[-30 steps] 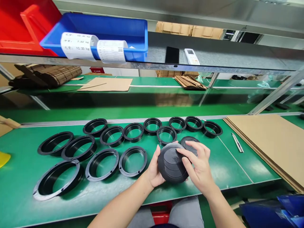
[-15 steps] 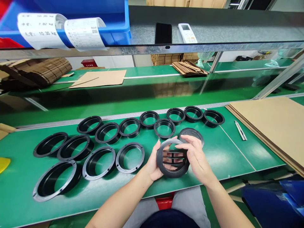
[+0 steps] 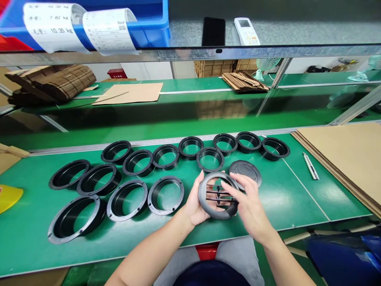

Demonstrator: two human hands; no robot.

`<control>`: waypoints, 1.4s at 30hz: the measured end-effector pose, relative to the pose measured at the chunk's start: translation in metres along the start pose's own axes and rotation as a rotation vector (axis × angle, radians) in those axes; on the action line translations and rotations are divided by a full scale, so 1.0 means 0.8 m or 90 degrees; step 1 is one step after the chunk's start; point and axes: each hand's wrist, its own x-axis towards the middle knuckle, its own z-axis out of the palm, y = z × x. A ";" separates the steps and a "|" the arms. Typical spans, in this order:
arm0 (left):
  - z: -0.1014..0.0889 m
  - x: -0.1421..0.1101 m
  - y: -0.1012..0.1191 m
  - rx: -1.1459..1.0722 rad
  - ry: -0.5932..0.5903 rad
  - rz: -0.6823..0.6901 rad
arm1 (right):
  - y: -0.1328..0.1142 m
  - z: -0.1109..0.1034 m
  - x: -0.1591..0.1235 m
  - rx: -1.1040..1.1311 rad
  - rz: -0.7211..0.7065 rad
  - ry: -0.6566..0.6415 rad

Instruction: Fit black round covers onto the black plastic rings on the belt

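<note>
Green worktop across the whole width, carrying everything within arm's reach; flat cardboard sheets stacked at the right edge, likely kept aside so the middle remains free for parts; a yellow piece at the left edge, cut off by the frame.

Black flanged rings laid out flat in loose rows from the left half toward the far edge, larger ones such as the big ring nearer the front-left, smaller ones along the far edge; apparently sorted by size and set open side up, easy to pick singly.

Round black cap lying flat just beyond the hands, right of centre, near but apart from the held part.

Louvred vent ring lifted off the worktop near the front edge, centre, tilted up toward the eyes, slats visible through the opening; held so presumably for a look through.

Left hand closed around the left rim, thumb over the upper edge; right hand gripping the right rim, fingers reaching onto the slats.
</note>
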 end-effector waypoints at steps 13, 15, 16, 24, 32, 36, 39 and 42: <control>0.002 -0.003 -0.001 -0.044 0.068 0.017 | 0.005 -0.001 0.015 -0.089 0.001 -0.093; -0.002 -0.002 -0.002 -0.037 0.076 0.016 | 0.003 0.005 0.018 -0.108 0.005 -0.133; -0.003 -0.002 -0.003 -0.033 0.078 0.009 | 0.002 0.008 0.019 -0.119 0.002 -0.155; -0.009 0.000 -0.002 -0.009 0.063 0.030 | -0.007 0.003 0.057 -0.176 -0.052 -0.281; -0.024 0.002 -0.035 0.329 -0.066 -0.081 | 0.065 0.041 0.160 -0.327 -0.007 -0.180; -0.022 -0.004 -0.042 0.409 -0.178 -0.123 | 0.082 0.074 0.161 -0.402 -0.052 -0.210; -0.022 -0.007 -0.040 0.457 -0.224 -0.074 | 0.074 0.086 0.128 -0.391 -0.058 -0.227; -0.030 -0.004 -0.045 0.503 -0.353 -0.039 | 0.050 0.083 0.094 -0.381 -0.060 -0.263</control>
